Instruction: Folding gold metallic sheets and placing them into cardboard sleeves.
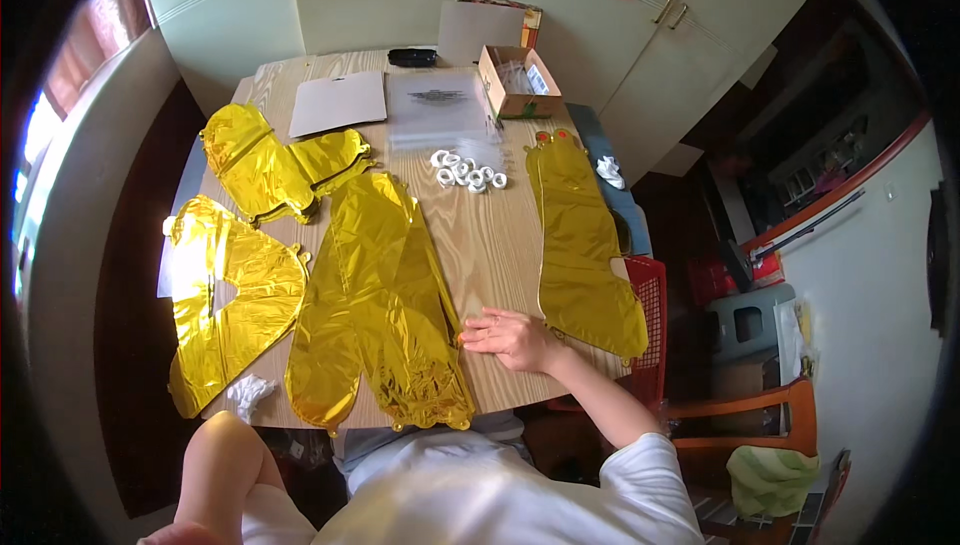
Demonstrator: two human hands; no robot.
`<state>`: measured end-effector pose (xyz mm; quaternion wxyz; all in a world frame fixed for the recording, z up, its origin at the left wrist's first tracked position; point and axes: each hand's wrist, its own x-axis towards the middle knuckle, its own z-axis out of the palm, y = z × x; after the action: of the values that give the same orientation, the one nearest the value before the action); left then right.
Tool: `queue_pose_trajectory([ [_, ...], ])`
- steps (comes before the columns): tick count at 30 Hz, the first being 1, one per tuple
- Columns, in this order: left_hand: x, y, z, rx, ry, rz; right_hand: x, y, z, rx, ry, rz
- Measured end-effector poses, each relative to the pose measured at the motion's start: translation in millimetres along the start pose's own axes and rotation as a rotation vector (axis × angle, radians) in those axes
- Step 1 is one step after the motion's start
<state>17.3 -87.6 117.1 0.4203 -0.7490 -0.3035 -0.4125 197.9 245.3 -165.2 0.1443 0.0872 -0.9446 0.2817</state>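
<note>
My right hand (pixel 510 338) lies on the wooden table with its fingers stretched to the left, the fingertips at the right edge of a large flat gold foil balloon (pixel 375 285). That balloon lies in front of me, crinkled near its lower end. My left arm is bent with the elbow by the near left table edge; only a sliver of my left hand (pixel 168 536) shows at the bottom rim, its fingers hidden. Two more gold foil balloons (pixel 270 160) (pixel 235 295) lie at the left. Another one (pixel 580 240) is spread along the right side.
Small white rolls (pixel 468 173) sit mid-table. Behind are a grey sheet (pixel 338 105), a clear plastic bag (pixel 440 105), a black case (pixel 412 58) and a cardboard box (pixel 520 85). Crumpled white material (pixel 250 395) lies near left. Right stand a red basket (pixel 650 320) and a chair (pixel 790 410).
</note>
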Motion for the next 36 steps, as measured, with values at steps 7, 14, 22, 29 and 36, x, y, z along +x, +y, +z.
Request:
queue_pose_trajectory([
  [7,-2,-8,35,-0.663,-0.012,-0.127,-5,-8,3,-0.053,0.069,0.004],
  [14,-1,-9,50,-1.079,-0.048,-0.215,-10,-12,10,-0.124,0.085,0.018],
  [22,3,0,44,-1.281,-0.057,-0.300,-7,-14,9,-0.073,0.052,0.047],
  [29,-4,3,35,-1.232,-0.073,-0.416,4,-9,5,0.011,0.059,0.041],
  [36,-124,-8,62,-0.362,-0.545,-1.258,32,3,4,-0.066,0.182,0.256],
])
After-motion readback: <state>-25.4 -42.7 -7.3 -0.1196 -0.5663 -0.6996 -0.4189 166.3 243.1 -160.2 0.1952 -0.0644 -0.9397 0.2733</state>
